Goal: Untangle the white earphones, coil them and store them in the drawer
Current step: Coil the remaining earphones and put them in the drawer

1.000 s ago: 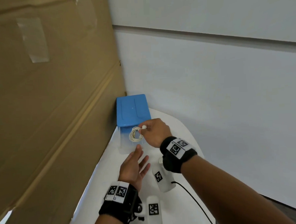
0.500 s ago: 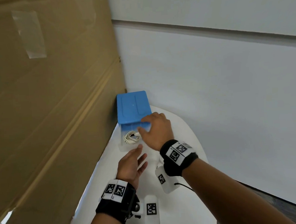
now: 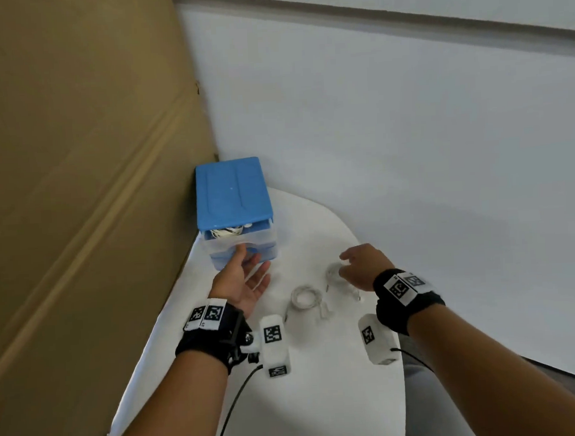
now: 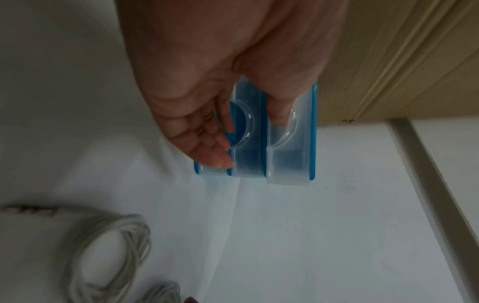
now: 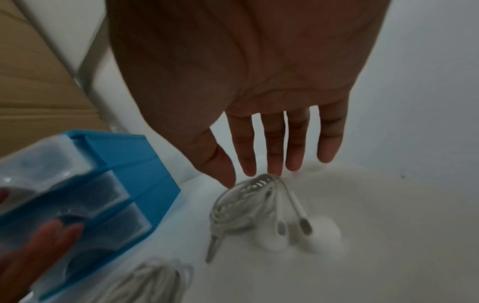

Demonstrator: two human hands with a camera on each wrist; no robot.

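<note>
A blue-topped drawer unit [image 3: 233, 190] [image 5: 134, 155] stands at the table's far left corner. Its top drawer [image 3: 247, 237] is slightly out, with one coiled white earphone set [image 3: 228, 231] inside. My left hand [image 3: 242, 277] [image 4: 197, 127] is open, with fingers and thumb against the translucent drawer fronts [image 4: 287, 164]. My right hand [image 3: 358, 264] [image 5: 259, 160] hovers open over a second coiled set [image 3: 335, 275] [image 5: 246, 209]; its fingertips [image 5: 274, 170] touch the coil's top. A third coil [image 3: 305, 297] [image 4: 108, 256] lies between my hands.
The white rounded table [image 3: 322, 399] ends close behind my wrists. A tall cardboard sheet [image 3: 76, 162] walls off the left, right beside the drawer unit. A pale wall [image 3: 409, 144] runs behind and to the right.
My right hand left the first coil in the top drawer and swung right to another coil on the table. My left hand moved forward onto the drawer fronts, and the drawer sits further in.
</note>
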